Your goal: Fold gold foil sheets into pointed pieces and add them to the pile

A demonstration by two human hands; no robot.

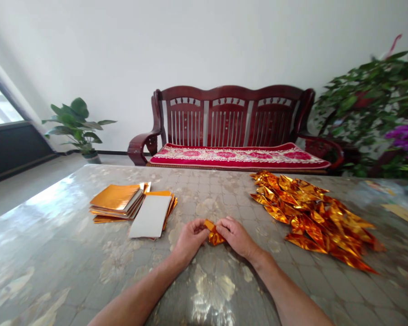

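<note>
Location: home living room. Indicators: carved wooden settee (pixel 227 126) with floral seat cover (pixel 239 155) beyond the fingers (pixel 197 223); potted plant (pixel 69 120) far to their left.

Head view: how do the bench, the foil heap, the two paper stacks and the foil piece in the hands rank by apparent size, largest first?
1. Bench
2. Foil heap
3. Orange-topped stack and grey-topped stack: too alike to rank
4. Foil piece, partly covered
</note>
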